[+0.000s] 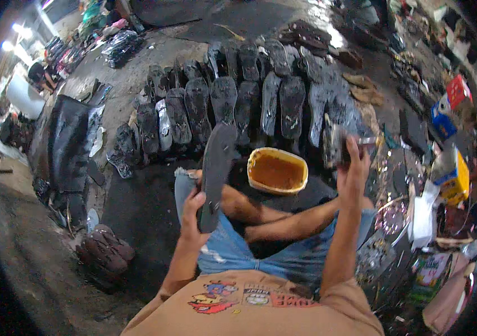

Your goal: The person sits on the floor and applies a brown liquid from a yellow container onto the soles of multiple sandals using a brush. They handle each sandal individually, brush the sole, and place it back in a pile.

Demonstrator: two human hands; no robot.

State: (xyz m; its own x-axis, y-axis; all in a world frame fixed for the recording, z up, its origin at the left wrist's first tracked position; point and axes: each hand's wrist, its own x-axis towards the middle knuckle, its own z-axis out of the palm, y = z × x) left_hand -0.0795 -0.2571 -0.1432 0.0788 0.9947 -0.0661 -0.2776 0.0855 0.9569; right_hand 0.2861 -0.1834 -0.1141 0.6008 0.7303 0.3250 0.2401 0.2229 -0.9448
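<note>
My left hand (194, 221) is closed around the lower part of a black shoe sole (218, 171), which stands nearly upright above my crossed legs. My right hand (353, 172) grips a dark, blocky tool (336, 147) with a light strip sticking out to the right; motion blur hides its exact kind. Between the hands, just beyond my legs, a whitish plastic tub (277, 191) holds a brown-yellow paste. Past the tub, several black shoe soles (223, 101) lean in overlapping rows, some with shiny wet-looking patches.
A large black sheet (68, 147) lies to the left, with a pile of dark brown pieces (104, 249) nearer me. On the right are scraps, a yellow-and-blue box (452, 178), a red-and-blue box (450, 109) and a white piece (424, 215). Another person (41, 75) is at far left.
</note>
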